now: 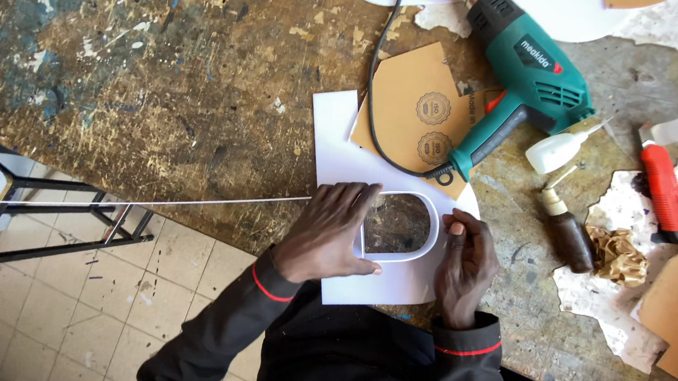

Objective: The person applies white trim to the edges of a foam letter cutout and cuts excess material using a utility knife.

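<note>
A white sheet (342, 154) lies on the worn workbench (162, 80) near its front edge, with an arch-shaped hole cut in it, edged by a white frame (433, 222). My left hand (327, 234) lies flat on the sheet, fingers spread along the left side of the hole. My right hand (466, 265) has its fingers curled, with the thumb pressing the right edge of the frame. A thin white strip (152, 202) runs from the sheet out to the left over the table edge.
A green heat gun (525, 76) with a black cord lies behind the sheet on a brown card (411, 99). To the right are a white squeeze bottle (556, 151), a brown bottle (569, 237), crumpled brown paper (616, 254) and a red utility knife (665, 192). A black metal frame (55, 216) stands on the tiled floor at left.
</note>
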